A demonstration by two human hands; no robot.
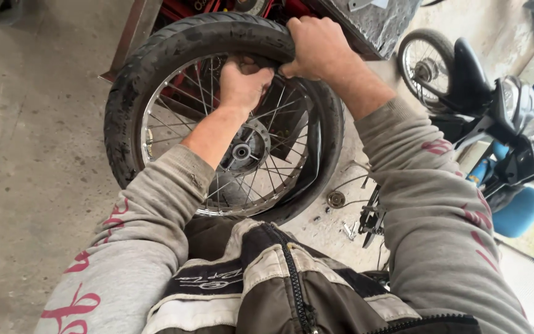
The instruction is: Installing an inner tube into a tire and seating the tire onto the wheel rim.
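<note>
A spoked motorcycle wheel with a chrome rim (156, 99) and a black tyre (174, 43) stands upright in front of me. My left hand (243, 83) reaches inside the top of the tyre and grips its inner edge by the rim. My right hand (319, 46) clamps over the tyre's top right from outside, fingers curled around the tread. On the right side the tyre bead (316, 154) hangs loose off the rim. The hub (242, 151) sits in the middle of the spokes.
A motorcycle (495, 117) with a spoked wheel (424, 65) stands at the right, blue parts behind it. Small metal parts (341, 199) and cables lie on the concrete floor (32, 154). A red frame (174, 9) is behind the wheel.
</note>
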